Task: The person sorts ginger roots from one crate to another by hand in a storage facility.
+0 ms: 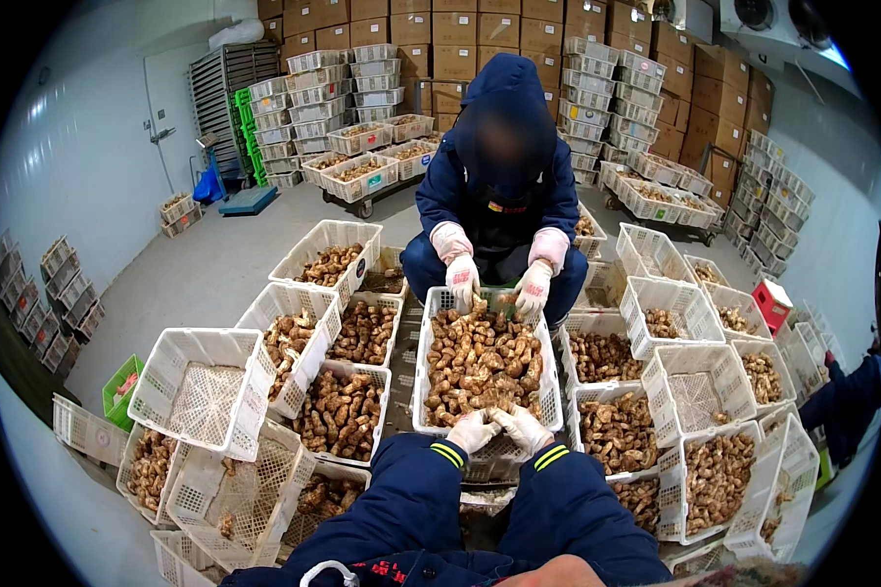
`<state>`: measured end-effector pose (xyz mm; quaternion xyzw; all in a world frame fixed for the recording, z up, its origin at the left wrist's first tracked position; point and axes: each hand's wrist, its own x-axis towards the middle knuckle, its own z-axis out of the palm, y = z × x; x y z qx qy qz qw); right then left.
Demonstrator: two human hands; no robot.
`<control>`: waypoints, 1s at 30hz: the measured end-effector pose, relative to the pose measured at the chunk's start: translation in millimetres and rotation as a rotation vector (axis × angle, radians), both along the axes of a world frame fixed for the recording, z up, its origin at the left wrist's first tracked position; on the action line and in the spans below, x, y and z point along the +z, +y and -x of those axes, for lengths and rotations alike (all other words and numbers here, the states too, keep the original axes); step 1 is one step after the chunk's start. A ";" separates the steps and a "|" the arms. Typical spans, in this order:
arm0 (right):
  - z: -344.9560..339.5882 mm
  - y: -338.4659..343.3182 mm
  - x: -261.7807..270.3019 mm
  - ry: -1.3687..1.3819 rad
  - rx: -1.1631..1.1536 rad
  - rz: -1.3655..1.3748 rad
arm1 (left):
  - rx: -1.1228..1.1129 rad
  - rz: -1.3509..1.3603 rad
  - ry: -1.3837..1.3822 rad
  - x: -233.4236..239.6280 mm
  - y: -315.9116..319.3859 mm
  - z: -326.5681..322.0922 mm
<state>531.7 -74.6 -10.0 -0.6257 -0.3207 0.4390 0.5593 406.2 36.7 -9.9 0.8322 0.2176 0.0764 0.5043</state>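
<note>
A white perforated plastic crate (551,396) heaped with thick-stemmed brown mushrooms (477,345) stands in front of me. At its near rim, my left hand (473,431) and my right hand (524,428), both in white gloves, meet at the fingertips. Between them is a brown mushroom (501,398), partly hidden by the fingers and blending into the heap behind. Across the crate crouches a co-worker (510,169) in a dark blue hooded coat. That person's white-gloved hands (462,279) reach over the far end of the heap, one near a pale mushroom stem.
White crates, some stacked, flank me; left has a tilted crate (198,396) with a bare mesh bottom, right a mushroom-filled crate (719,477). Behind the co-worker stand loaded trolleys (367,205), crate stacks (587,103) and cardboard boxes (455,66). Another person (848,403) is at far right.
</note>
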 end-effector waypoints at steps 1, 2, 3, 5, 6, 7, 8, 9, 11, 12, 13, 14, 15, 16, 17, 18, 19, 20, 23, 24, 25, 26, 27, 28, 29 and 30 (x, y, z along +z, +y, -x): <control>2.4 2.2 1.1 -0.032 -0.002 0.007 | 0.005 -0.010 0.003 -6.0 3.6 0.4; 4.7 3.8 2.4 -0.028 0.007 0.001 | 0.011 -0.021 0.007 -13.3 7.5 0.5; 5.7 0.8 7.2 -0.025 0.005 0.002 | 0.007 -0.025 0.010 -8.7 5.3 -0.1; 6.4 -0.8 10.0 -0.009 0.001 -0.002 | 0.003 -0.006 0.023 0.2 0.9 2.0; 5.4 -1.5 9.7 0.001 -0.002 -0.007 | -0.001 0.001 0.028 12.6 -2.7 3.9; 4.6 -2.5 9.7 0.011 -0.006 -0.013 | -0.001 -0.009 0.035 16.4 -4.4 3.5; 2.3 -3.1 8.3 0.003 -0.004 0.002 | -0.001 -0.020 0.042 18.8 -5.9 2.7; 1.1 -1.3 7.4 -0.004 0.003 0.014 | 0.004 -0.033 0.049 21.0 -5.7 4.0; 0.1 -0.3 4.4 -0.018 0.012 0.007 | 0.001 -0.063 0.048 17.4 -3.4 3.8; 1.5 0.0 4.1 -0.022 0.015 -0.011 | 0.001 -0.076 0.050 16.2 -2.5 4.5; 2.7 0.3 3.8 -0.027 0.018 -0.028 | 0.002 -0.059 0.046 15.0 -1.7 5.4; 2.9 0.5 4.0 -0.095 0.030 -0.001 | 0.002 -0.043 0.043 13.8 -0.8 6.3; 1.3 -1.0 5.4 -0.165 0.040 0.029 | 0.000 -0.025 0.038 15.3 -1.5 6.4; 0.1 -2.5 6.6 -0.234 0.050 0.058 | 0.005 -0.054 0.041 16.8 -2.5 6.6; -2.8 -2.1 -0.5 -0.239 0.055 0.049 | 0.011 -0.082 0.044 18.1 -3.9 7.2; -10.0 -3.3 -10.8 -0.250 0.052 0.042 | 0.009 -0.111 0.041 21.5 -7.2 4.4; -10.3 -0.9 -14.3 -0.256 0.059 0.030 | 0.010 -0.124 0.036 18.7 -5.8 4.5; -11.2 0.2 -17.5 -0.242 0.057 0.051 | 0.012 -0.136 0.031 14.0 -4.0 4.0; -10.2 -0.6 -19.5 -0.206 0.046 0.085 | 0.014 -0.157 0.047 19.9 -6.4 5.5; -8.9 0.1 -19.5 -0.201 0.049 0.069 | 0.019 -0.165 0.057 25.2 -6.7 8.2; -7.8 1.0 -19.4 -0.196 0.052 0.053 | -0.003 -0.190 0.050 21.0 -4.4 8.3; -7.2 2.4 -19.1 -0.208 0.064 0.043 | -0.024 -0.214 0.042 13.2 -1.0 7.6; -9.5 1.6 -20.8 -0.222 0.071 0.037 | -0.052 -0.236 0.033 15.2 -1.5 6.8; -11.5 0.7 -22.5 -0.235 0.078 0.030 | -0.041 -0.219 0.048 17.1 -2.7 6.5; -13.2 -0.6 -24.2 -0.237 0.070 0.039 | -0.030 -0.202 0.063 19.0 -4.2 6.2; -12.5 -0.7 -23.8 -0.237 0.064 0.046 | -0.016 -0.185 0.082 24.3 -5.1 7.5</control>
